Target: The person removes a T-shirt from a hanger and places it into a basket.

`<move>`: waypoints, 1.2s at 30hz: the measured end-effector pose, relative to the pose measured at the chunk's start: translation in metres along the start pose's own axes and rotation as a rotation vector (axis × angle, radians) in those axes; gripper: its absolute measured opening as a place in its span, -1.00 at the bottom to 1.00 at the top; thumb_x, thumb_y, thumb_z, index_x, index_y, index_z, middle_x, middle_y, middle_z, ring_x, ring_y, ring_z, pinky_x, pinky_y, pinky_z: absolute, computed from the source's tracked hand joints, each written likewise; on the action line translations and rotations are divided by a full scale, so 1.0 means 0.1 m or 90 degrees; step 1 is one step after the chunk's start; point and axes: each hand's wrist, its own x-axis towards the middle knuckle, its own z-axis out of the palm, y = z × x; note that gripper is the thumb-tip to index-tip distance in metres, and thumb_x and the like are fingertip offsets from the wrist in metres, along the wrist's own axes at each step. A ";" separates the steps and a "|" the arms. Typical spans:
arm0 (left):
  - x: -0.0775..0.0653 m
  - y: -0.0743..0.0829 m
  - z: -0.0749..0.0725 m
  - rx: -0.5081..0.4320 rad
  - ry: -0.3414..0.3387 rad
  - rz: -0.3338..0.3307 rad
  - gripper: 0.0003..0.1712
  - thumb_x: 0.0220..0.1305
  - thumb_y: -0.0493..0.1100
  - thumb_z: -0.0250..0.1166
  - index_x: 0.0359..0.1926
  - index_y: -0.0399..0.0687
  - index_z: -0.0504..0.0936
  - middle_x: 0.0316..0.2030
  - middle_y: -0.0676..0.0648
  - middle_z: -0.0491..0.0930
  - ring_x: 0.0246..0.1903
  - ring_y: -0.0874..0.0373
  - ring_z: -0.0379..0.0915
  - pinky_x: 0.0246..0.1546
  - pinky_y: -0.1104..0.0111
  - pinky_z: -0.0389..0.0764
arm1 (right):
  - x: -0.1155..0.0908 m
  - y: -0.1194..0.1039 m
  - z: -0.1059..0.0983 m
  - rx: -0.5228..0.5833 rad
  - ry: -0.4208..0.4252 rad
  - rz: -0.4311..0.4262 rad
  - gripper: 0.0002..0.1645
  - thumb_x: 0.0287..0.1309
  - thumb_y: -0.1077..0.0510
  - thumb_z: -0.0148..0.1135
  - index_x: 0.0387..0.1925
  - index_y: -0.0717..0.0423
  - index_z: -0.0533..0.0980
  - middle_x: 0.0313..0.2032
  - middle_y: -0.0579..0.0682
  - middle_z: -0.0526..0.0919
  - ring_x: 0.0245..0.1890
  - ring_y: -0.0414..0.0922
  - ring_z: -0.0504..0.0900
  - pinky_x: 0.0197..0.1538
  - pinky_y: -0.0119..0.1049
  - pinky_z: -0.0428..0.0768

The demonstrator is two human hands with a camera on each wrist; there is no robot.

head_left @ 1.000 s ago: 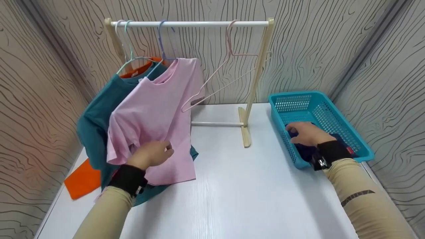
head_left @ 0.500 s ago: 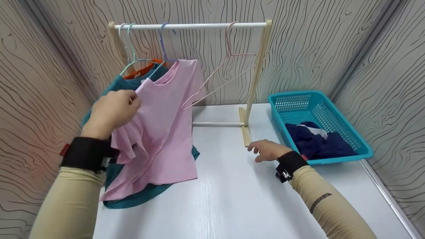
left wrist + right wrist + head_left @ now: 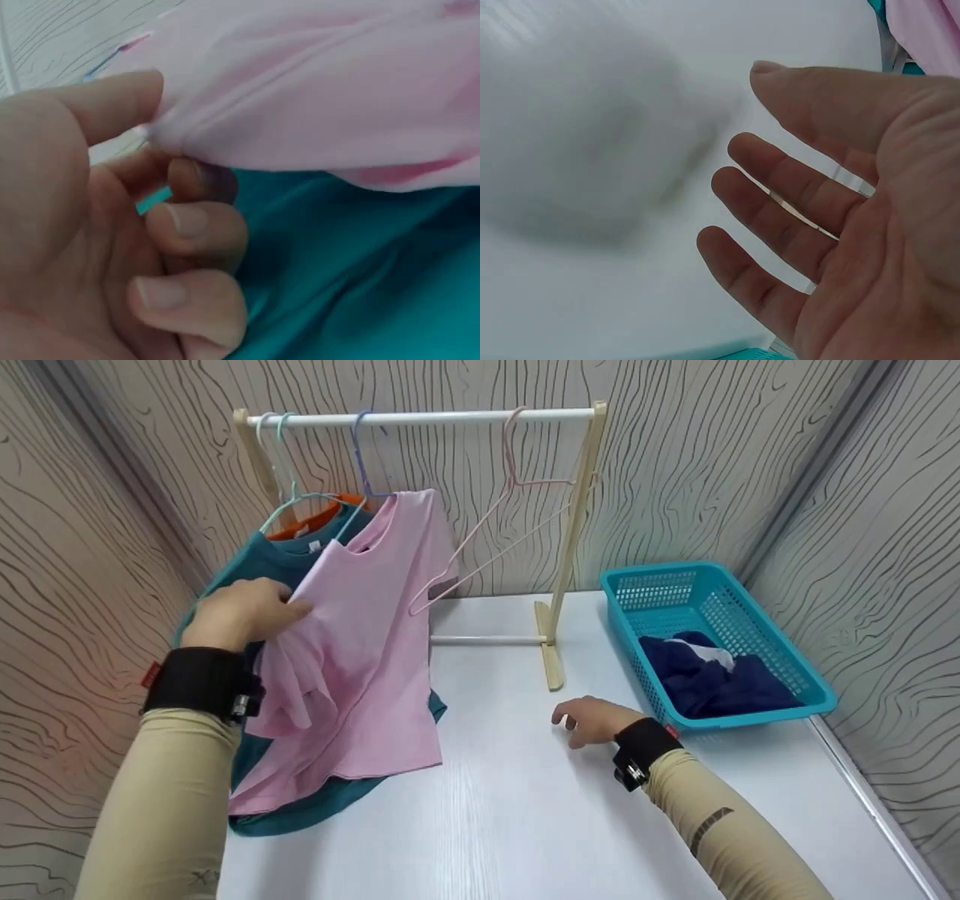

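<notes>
A pink T-shirt (image 3: 375, 607) hangs on a blue-hooked hanger (image 3: 361, 457) toward the left of the rack. With thumb and index finger, my left hand (image 3: 238, 611) pinches the shirt's left sleeve edge; the left wrist view shows the pink cloth (image 3: 315, 90) between them and the other fingers curled below. A teal shirt (image 3: 262, 562) hangs just behind, with an orange garment (image 3: 319, 521) farther back. Over the white tabletop, my right hand (image 3: 592, 720) hovers left of the basket with its fingers loosely bent, and nothing is in it in the right wrist view (image 3: 840, 202).
A pink hanger (image 3: 512, 457) without clothing hangs slanted near the rack's right wooden post (image 3: 574, 525). The teal basket (image 3: 795, 660) at right holds dark navy cloth (image 3: 712, 679) with a white patch. Patterned panels enclose the tabletop (image 3: 487, 810).
My left hand has risen from the pink shirt's lower front to its sleeve and pinches it. My right hand has left the basket and moved left over the table.
</notes>
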 end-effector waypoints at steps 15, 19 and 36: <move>0.32 0.61 0.27 -0.146 0.142 0.064 -0.50 0.48 0.07 -0.03 0.22 -0.20 0.38 -0.17 -0.24 0.54 -0.18 -0.11 0.54 -0.08 0.05 0.64 | -0.05 0.04 0.09 0.016 0.017 -0.005 -0.49 -0.02 0.28 0.37 0.04 0.10 0.53 -0.09 0.15 0.66 -0.05 0.02 0.56 0.07 -0.03 0.50; 0.34 0.69 0.25 -0.172 0.149 0.076 -0.52 0.50 0.06 -0.05 0.23 -0.16 0.38 -0.13 -0.22 0.53 -0.12 -0.11 0.54 -0.02 0.02 0.63 | -0.06 0.07 0.10 0.025 0.022 0.000 -0.50 -0.02 0.27 0.37 0.04 0.08 0.53 -0.10 0.14 0.66 -0.05 0.02 0.56 0.08 -0.02 0.49; 0.13 0.59 0.00 -0.075 0.235 0.169 -0.52 0.50 0.15 -0.10 0.00 -0.19 0.41 -0.36 -0.21 0.41 -0.36 -0.08 0.44 -0.34 0.19 0.49 | -0.12 0.14 0.16 0.039 0.041 -0.018 -0.56 0.00 0.25 0.36 -0.01 0.10 0.55 -0.16 0.12 0.67 -0.09 0.00 0.58 0.07 -0.03 0.51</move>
